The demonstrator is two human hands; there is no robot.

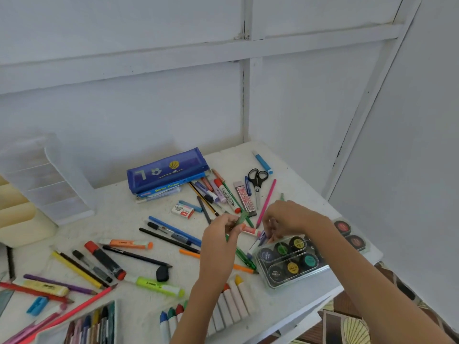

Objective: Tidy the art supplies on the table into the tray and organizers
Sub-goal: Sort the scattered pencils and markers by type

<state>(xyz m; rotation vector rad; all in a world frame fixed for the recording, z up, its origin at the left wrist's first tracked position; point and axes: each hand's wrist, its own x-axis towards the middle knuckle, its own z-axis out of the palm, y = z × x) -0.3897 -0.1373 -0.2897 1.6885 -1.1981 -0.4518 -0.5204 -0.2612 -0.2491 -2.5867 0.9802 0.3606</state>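
Crayons [238,301] sat in a row right at the front of the bench [116,214], partly hidden by the person's left forearm. Just past them, the left hand [219,234] pinched a small green piece [242,217], too blurry to name. Close beside it, the right hand [285,218] had its fingers curled down onto some purple pens [260,240] next to the box of paint pots [290,261]; couldn't tell if it actually gripped them. Loose pens, pencils and markers lay scattered all round. Further back were scissors [257,180] and a blue pencil case [166,170]. Over on the left stood a clear organizer [47,177] and a cream organizer [19,219], with the tray [115,321] of pens at the bottom left.
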